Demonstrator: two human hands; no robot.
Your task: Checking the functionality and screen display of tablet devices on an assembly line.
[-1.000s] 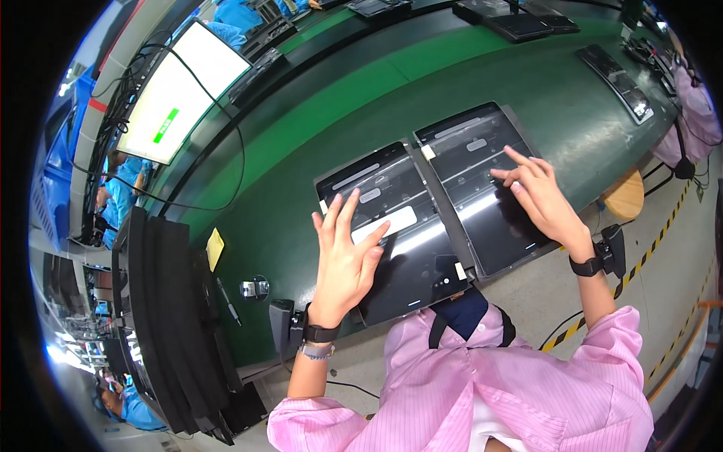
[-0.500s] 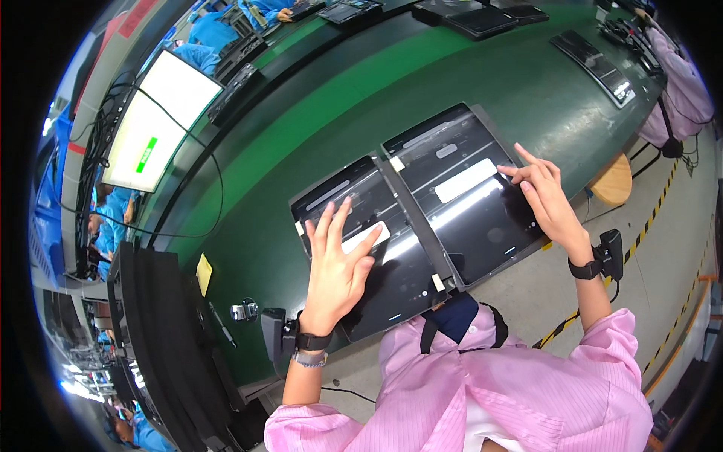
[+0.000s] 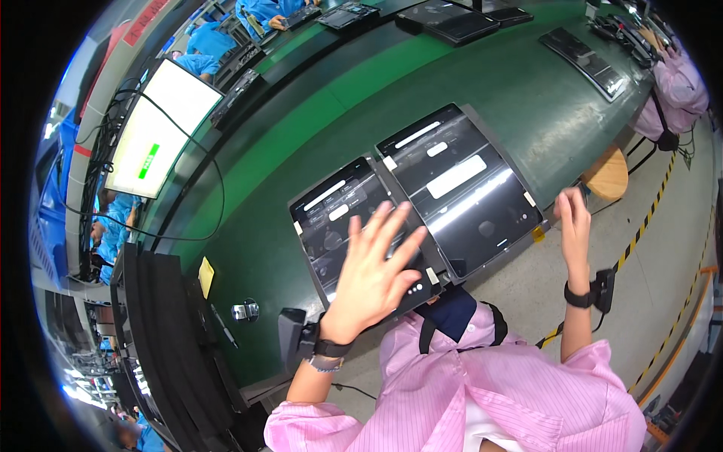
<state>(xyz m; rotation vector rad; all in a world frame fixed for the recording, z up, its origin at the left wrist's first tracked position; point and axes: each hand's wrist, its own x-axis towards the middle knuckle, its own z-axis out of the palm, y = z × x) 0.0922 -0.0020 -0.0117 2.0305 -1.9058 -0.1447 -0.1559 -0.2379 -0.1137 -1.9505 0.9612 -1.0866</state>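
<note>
While your left hand (image 3: 373, 277) spreads open over the lower part of the left tablet (image 3: 334, 239), contact unclear, your right hand (image 3: 575, 226) sits off the right tablet (image 3: 473, 202), fingers curled; you can't tell from here whether it grips anything. Both tablets lie side by side on the green table (image 3: 263, 226), lit. The right one's white box (image 3: 456, 178) is up; the left shows a small pill (image 3: 339, 212). How much remains can't be judged. Half a second ago, your right fingertips were at that box, and the left tablet showed one too, now out of sight.
</note>
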